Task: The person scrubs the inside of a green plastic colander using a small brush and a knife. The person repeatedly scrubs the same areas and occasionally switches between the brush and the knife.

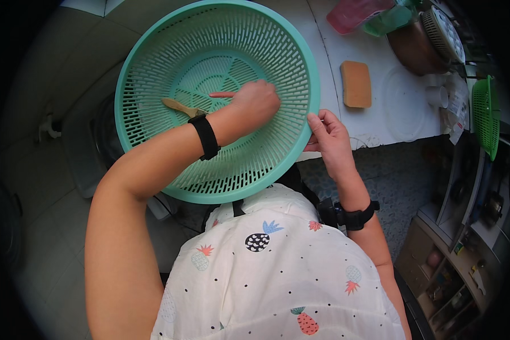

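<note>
A large round turquoise plastic basket [313, 85] with slotted sides stands before me, partly over the white worktop. My left hand [257, 102] reaches down inside it, fingers curled closed. From the fist's far side a slim reddish handle [221, 94] sticks out to the left; whatever it belongs to is hidden by the hand. Under my left wrist lies a brush with a wooden handle [181, 107], its head mostly covered by the forearm. My right hand [329, 134] pinches the basket's right rim, thumb on top and fingers below.
On the white worktop [378, 123] rests an orange-brown sponge block [357, 84]. Further right are a clear round lid [403, 104], a white cup [437, 97], a brown pot [416, 49] and a green basket [485, 114]. A pink plastic container [352, 15] stands behind. Open shelves [446, 272] are lower right.
</note>
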Motion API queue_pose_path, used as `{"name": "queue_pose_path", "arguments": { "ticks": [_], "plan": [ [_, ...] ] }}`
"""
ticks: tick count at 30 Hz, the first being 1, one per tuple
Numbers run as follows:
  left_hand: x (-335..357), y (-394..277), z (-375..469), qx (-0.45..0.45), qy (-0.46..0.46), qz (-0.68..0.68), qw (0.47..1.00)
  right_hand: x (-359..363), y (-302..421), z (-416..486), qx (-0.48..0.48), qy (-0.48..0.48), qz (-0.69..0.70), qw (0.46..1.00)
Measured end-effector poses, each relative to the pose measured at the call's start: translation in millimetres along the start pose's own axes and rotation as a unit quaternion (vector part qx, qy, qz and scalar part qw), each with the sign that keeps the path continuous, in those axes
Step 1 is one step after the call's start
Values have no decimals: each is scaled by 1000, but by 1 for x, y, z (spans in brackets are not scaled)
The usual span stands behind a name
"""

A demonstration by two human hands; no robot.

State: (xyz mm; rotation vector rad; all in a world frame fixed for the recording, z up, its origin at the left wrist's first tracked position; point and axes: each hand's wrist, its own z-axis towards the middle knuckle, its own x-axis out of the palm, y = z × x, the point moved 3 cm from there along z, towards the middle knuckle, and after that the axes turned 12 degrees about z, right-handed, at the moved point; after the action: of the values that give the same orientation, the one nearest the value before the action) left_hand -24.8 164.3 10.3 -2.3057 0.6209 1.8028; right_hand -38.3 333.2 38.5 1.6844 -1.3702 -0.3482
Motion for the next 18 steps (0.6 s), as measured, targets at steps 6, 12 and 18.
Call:
{"name": "queue_pose_path", "arguments": {
  "ticks": [6, 12, 18],
  "plan": [
    [8, 10, -7, -92, -60, -112, 988, 1, 0, 0, 1, 1, -6, 1000],
    [5, 15, 6, -90, 6, -220, 971, 0, -1, 1, -3, 3, -14, 1000],
    [-3, 25, 8, -94, 53, -170, 980, 0, -2, 2, -4, -5, 5, 1000]
  ]
}}
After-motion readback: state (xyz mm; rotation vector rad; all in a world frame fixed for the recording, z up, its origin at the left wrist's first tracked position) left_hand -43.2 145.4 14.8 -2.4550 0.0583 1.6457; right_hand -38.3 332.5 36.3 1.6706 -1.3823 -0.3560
